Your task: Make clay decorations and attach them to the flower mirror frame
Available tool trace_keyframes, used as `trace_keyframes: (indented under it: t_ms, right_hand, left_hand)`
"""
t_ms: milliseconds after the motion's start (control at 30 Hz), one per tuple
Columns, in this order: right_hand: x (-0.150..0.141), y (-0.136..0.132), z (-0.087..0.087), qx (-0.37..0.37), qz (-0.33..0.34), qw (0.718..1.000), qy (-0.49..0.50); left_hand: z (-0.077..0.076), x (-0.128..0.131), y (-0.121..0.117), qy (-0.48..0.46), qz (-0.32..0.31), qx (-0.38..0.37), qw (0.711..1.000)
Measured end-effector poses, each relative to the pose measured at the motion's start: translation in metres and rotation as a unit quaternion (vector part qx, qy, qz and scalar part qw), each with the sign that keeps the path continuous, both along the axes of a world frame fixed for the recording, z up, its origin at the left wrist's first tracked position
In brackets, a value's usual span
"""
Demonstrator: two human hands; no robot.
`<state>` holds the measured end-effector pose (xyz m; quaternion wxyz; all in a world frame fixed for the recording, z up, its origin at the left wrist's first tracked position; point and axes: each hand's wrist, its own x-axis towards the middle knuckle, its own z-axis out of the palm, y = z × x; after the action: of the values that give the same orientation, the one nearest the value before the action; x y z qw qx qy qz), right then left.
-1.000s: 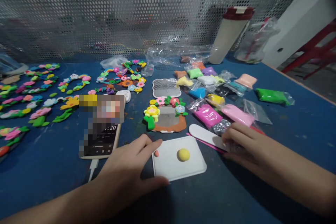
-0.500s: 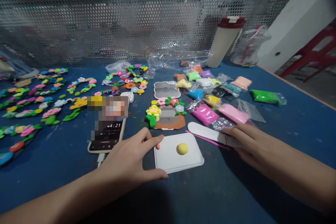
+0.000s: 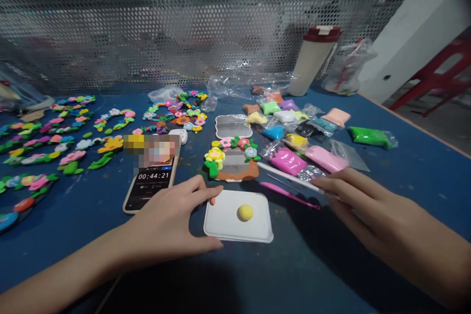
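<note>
My left hand (image 3: 180, 213) grips the left end of a small white tray (image 3: 224, 228), index fingertip at the far edge and thumb at the near one. A yellow clay ball (image 3: 245, 213) rests on the tray. Beside my index finger shows a small orange bit (image 3: 213, 200); I cannot make out what it is. My right hand (image 3: 368, 201) pinches a white comb (image 3: 290, 175), seen edge-on with its handle pointing left. Below the comb lies a pink tool (image 3: 287, 194), with a thin metal needle (image 3: 281, 181) between them. Behind the tray stands a mirror frame (image 3: 237, 172) with clay flowers.
Bagged coloured clay (image 3: 289, 161) lies behind the right hand. A phone (image 3: 147, 191) showing a timer sits left of the tray. Flower-decorated frames (image 3: 40, 159) spread over the left side. A tumbler (image 3: 314, 64) stands at the back, before a perforated metal panel (image 3: 176, 24).
The left hand and the tray with the yellow ball have shifted left. The right hand has turned the comb from flat to edge-on and raised it slightly off the pink tool.
</note>
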<state>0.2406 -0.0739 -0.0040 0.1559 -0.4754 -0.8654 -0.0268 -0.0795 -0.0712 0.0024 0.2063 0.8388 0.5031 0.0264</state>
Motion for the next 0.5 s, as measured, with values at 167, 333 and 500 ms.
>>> trace_keyframes:
  t_ms: [167, 333, 500]
  right_hand:
    - [-0.007, -0.011, 0.002, -0.036, 0.098, 0.995, 0.007]
    - [-0.017, -0.008, -0.001, -0.134, 0.115, 0.984, 0.014]
    - [-0.021, -0.009, 0.003, -0.19, 0.148, 0.971, 0.01]
  left_hand:
    - [-0.003, 0.002, -0.002, -0.01, 0.003, 0.019, 1.0]
    - [-0.006, 0.0, 0.001, -0.018, -0.016, 0.027, 0.999]
    - [-0.008, -0.001, 0.001, -0.017, -0.016, 0.027, 0.999]
